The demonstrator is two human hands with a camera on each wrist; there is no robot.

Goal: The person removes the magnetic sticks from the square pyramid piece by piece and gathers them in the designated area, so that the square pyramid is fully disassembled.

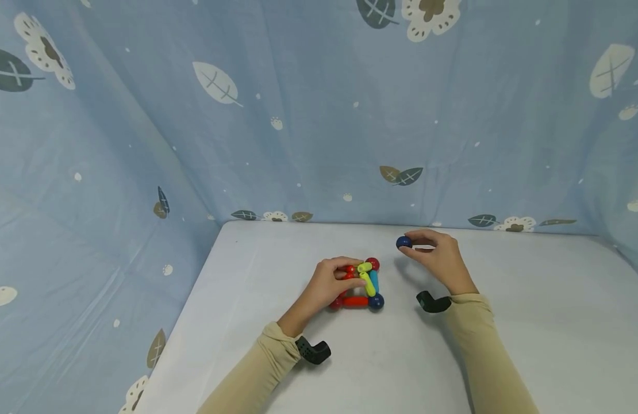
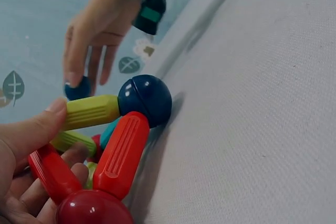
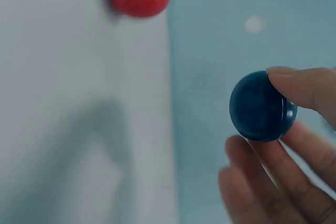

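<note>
My left hand (image 1: 323,283) grips a frame of magnetic sticks and balls low over the white table. Its thumb lies on a yellow-green stick (image 2: 93,112), with the other fingers behind a red stick (image 2: 52,174). That yellow-green stick meets a dark blue ball (image 2: 145,100) at one corner; another red stick (image 2: 122,156) runs from there to a dark red ball (image 2: 94,209). A light blue stick (image 1: 374,282) leads to a red ball (image 1: 372,264) at the far corner. Raised off the table to the right, my right hand (image 1: 442,257) pinches a loose dark blue ball (image 3: 258,106) between thumb and fingers.
The white table (image 1: 536,322) extends around both hands. A blue patterned cloth (image 1: 319,144) hangs behind its far edge and along the left side. Each wrist carries a black camera mount, one at the left wrist (image 1: 315,352) and one at the right (image 1: 433,302).
</note>
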